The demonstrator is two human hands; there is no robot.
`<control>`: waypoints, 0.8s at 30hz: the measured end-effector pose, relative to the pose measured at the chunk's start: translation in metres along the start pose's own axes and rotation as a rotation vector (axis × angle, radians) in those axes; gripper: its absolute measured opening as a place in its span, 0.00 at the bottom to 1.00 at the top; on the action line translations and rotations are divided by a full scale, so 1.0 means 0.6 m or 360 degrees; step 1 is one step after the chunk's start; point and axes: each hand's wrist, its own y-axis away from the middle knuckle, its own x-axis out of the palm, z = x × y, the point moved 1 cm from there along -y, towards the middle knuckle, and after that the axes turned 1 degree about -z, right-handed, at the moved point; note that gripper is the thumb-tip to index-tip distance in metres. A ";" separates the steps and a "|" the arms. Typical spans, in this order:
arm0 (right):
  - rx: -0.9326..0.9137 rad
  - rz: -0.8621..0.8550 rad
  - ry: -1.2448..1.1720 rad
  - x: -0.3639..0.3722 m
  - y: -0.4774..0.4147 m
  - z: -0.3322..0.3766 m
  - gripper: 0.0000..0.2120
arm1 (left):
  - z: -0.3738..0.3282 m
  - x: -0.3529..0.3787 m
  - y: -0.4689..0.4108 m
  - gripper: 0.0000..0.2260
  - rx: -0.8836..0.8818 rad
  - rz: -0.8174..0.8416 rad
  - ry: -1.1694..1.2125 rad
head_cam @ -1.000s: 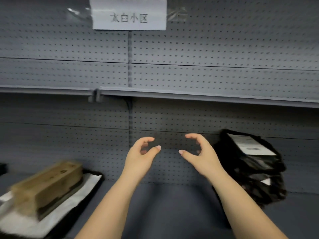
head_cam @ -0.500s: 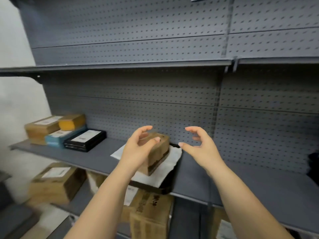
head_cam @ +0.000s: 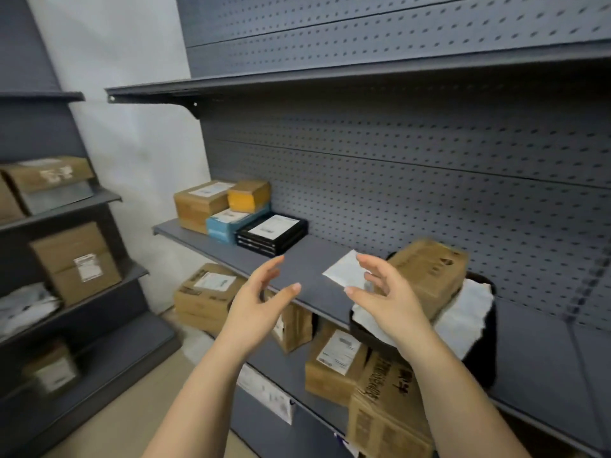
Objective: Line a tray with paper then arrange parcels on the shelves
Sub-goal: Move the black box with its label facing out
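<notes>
A black tray [head_cam: 481, 355] lined with white paper [head_cam: 463, 312] sits on the grey middle shelf [head_cam: 314, 269], at the right. A brown cardboard parcel [head_cam: 429, 272] lies in it. My left hand [head_cam: 258, 299] and my right hand [head_cam: 386, 292] hover side by side in front of the shelf edge, fingers spread and relaxed, holding nothing. The right hand is just left of the tray, over the paper's corner. Further left on the same shelf stand a brown box [head_cam: 198, 204], an orange box [head_cam: 249, 195], a blue box [head_cam: 228, 223] and a black flat parcel [head_cam: 272, 233].
Several brown parcels [head_cam: 334, 361] fill the shelf below. A second rack on the left holds more boxes [head_cam: 74, 262]. The upper shelf [head_cam: 330, 77] overhangs. A white wall stands between the racks, and beige floor [head_cam: 109, 424] lies at the lower left.
My view has swung left along the rack, so the tray and parcel now lie right of my hands and the left rack shows. Both hands stay raised and hold nothing.
</notes>
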 end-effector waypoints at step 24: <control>0.0280 -0.0011 0.0273 0.335 -0.401 -0.172 0.27 | 0.237 -0.153 -0.471 0.25 -0.0157 0.0071 -0.0126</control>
